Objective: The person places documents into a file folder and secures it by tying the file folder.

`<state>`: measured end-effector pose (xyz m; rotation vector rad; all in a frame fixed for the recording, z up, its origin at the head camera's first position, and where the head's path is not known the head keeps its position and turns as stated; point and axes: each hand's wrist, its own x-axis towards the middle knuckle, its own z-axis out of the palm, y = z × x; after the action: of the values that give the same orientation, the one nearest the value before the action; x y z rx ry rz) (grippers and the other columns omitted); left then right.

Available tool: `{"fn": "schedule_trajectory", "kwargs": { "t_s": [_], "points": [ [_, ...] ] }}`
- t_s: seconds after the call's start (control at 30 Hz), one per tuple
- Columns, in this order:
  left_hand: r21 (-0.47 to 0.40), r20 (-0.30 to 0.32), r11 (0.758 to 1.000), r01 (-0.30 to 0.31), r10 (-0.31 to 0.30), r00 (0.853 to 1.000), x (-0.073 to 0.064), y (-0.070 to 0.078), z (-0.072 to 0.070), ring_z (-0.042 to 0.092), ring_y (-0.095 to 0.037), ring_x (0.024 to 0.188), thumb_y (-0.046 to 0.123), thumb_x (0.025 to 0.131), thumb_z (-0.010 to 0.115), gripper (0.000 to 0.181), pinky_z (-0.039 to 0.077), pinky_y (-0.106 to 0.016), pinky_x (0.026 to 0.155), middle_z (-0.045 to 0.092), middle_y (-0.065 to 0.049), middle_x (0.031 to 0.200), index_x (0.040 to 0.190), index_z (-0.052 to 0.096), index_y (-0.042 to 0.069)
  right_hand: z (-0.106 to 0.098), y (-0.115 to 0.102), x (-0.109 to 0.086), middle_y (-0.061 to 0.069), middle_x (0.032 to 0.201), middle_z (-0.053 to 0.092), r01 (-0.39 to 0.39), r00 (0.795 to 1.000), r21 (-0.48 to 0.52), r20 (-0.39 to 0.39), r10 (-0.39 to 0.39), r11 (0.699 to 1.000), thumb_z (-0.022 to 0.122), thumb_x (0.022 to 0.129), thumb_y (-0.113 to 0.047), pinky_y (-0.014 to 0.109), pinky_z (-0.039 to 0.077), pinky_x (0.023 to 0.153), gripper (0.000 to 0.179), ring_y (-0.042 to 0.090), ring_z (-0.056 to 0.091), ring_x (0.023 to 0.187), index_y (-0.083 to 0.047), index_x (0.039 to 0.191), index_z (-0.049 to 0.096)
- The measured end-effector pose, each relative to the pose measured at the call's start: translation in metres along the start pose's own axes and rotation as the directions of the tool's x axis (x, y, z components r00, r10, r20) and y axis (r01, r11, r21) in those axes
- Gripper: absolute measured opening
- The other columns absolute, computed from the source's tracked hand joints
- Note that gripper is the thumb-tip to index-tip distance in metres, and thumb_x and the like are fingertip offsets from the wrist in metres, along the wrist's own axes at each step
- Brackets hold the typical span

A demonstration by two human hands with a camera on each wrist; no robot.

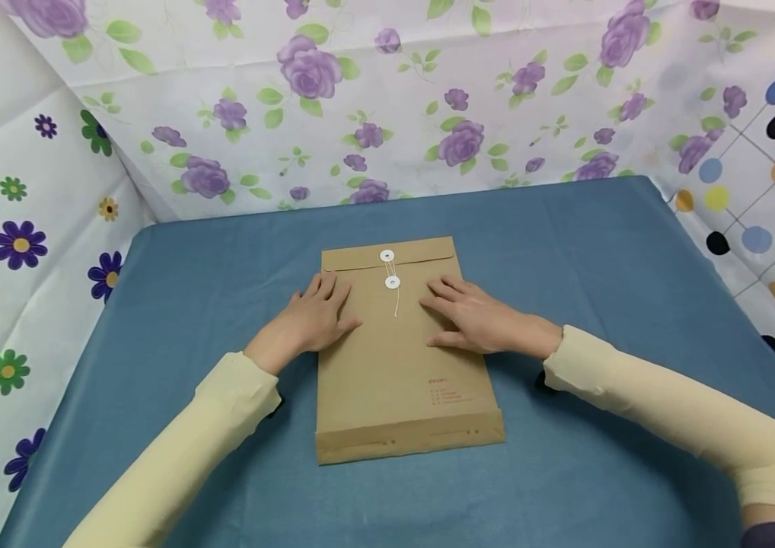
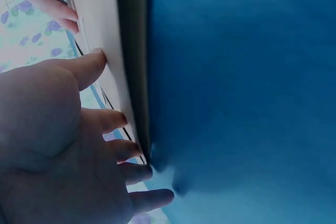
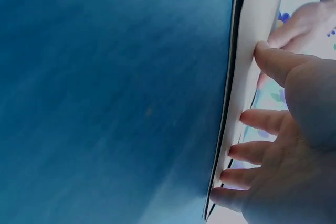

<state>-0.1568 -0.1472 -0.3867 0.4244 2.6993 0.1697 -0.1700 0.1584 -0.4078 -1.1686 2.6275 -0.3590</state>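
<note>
A brown paper document envelope lies on the table with its flap at the far end. Two white button discs sit near the flap, joined by a thin white string whose loose end trails toward the middle. My left hand rests its spread fingertips on the envelope's left side. On the opposite side my right hand touches the top face with spread fingers. Both wrist views show the fingertips of the left hand and right hand along the envelope's edges.
A blue cloth covers the table. Behind it hangs a white curtain with purple roses. Patterned sheets stand at the left and right sides. Small red print marks the envelope's lower right.
</note>
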Motion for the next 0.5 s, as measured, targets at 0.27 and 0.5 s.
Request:
{"fn": "schedule_trajectory", "kwargs": {
  "t_s": [0.27, 0.5],
  "points": [
    [-0.047, -0.07, 0.998, 0.053, -0.056, 0.996, -0.021, -0.019, 0.011, -0.001, -0.046, 0.154, 0.053, 0.107, 0.046, 0.083, 0.013, -0.068, 0.118, 0.002, -0.025, 0.169, 0.165, 0.012, 0.005, -0.002, 0.016, -0.014, 0.026, 0.168, 0.015, -0.119, 0.993, -0.027, -0.024, 0.118, 0.993, 0.06, 0.101, -0.053, 0.064, 0.019, 0.119, 0.084, 0.047, 0.009, 0.154, -0.002, 0.161, 0.031],
    [-0.074, -0.163, 0.995, 0.065, -0.076, 0.984, -0.047, -0.042, 0.006, -0.002, -0.047, 0.154, 0.052, 0.106, 0.048, 0.083, 0.009, -0.07, 0.117, 0.001, -0.026, 0.169, 0.164, 0.013, 0.003, -0.01, 0.041, -0.031, 0.027, 0.168, 0.013, -0.22, 0.973, -0.014, -0.072, 0.219, 0.975, 0.059, 0.1, -0.055, 0.067, 0.015, 0.118, 0.088, 0.048, 0.005, 0.154, -0.004, 0.163, 0.024]
  ]
}}
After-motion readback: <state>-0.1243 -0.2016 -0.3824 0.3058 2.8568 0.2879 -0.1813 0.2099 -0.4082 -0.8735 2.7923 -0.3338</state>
